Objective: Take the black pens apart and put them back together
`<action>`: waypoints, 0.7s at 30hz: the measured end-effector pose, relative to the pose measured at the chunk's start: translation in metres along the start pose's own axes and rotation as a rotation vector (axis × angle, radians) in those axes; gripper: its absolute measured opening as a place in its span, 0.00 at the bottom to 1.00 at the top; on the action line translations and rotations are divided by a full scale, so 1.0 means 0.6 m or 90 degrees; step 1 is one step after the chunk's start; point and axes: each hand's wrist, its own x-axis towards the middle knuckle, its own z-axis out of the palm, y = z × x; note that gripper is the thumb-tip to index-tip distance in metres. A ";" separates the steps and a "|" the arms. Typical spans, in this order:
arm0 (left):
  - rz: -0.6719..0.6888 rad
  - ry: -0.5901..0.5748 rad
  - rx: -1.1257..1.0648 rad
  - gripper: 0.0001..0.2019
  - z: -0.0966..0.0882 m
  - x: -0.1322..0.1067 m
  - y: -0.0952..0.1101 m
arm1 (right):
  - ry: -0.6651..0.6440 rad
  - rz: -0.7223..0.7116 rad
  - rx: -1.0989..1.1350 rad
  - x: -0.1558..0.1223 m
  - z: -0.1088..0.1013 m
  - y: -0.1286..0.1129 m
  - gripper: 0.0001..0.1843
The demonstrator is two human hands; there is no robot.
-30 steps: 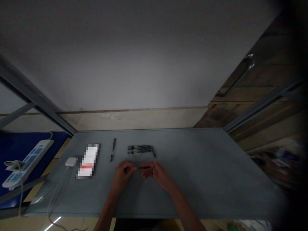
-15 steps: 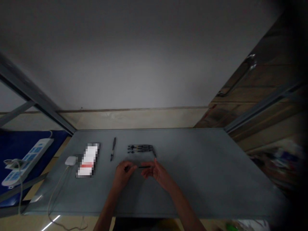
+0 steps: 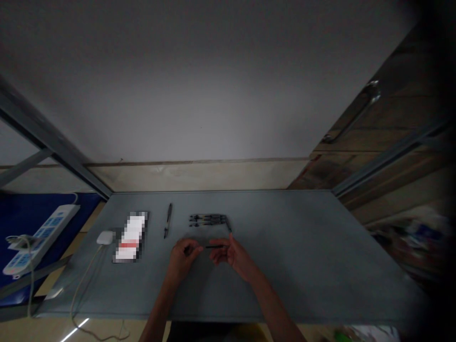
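Over the near middle of the grey table [image 3: 302, 256], my right hand [image 3: 237, 259] pinches a thin black pen [image 3: 213, 246], which points left. Facing it, my left hand [image 3: 183, 259] is closed, thumb and fingertips together; a small dark thing shows within its curl, too hidden to name. A narrow gap separates the left fingertips from the pen's end. Just beyond the hands lies a row of several black pens [image 3: 206, 220], side by side. One more pen [image 3: 228, 224] rests at a slant by their right end. Farther left is a single pen [image 3: 168, 220].
A phone [image 3: 131, 237] with a blurred screen lies on the left, beside a white charger [image 3: 106, 237] and its cable. A power strip [image 3: 41, 239] sits on a blue surface past the table's left edge. Metal posts rise at both back corners, before a pale wall [image 3: 199, 95].
Hardly anything differs. Both hands keep their place and hold, with only a slight shift of the right hand. The pens and phone on the table stay put.
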 end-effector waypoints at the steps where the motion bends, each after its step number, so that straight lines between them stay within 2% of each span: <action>1: -0.005 -0.001 -0.007 0.13 -0.001 0.000 -0.001 | 0.001 0.000 -0.001 0.000 0.000 0.000 0.38; 5: -0.013 -0.003 -0.015 0.15 -0.002 -0.002 -0.004 | 0.011 0.000 -0.006 0.002 0.002 0.000 0.39; 12: 0.028 0.028 0.049 0.16 0.007 0.002 -0.006 | 0.011 0.007 -0.023 0.001 0.005 -0.002 0.39; 21: 0.000 0.010 0.015 0.16 0.002 0.001 -0.003 | 0.003 -0.013 -0.031 -0.001 0.002 0.003 0.35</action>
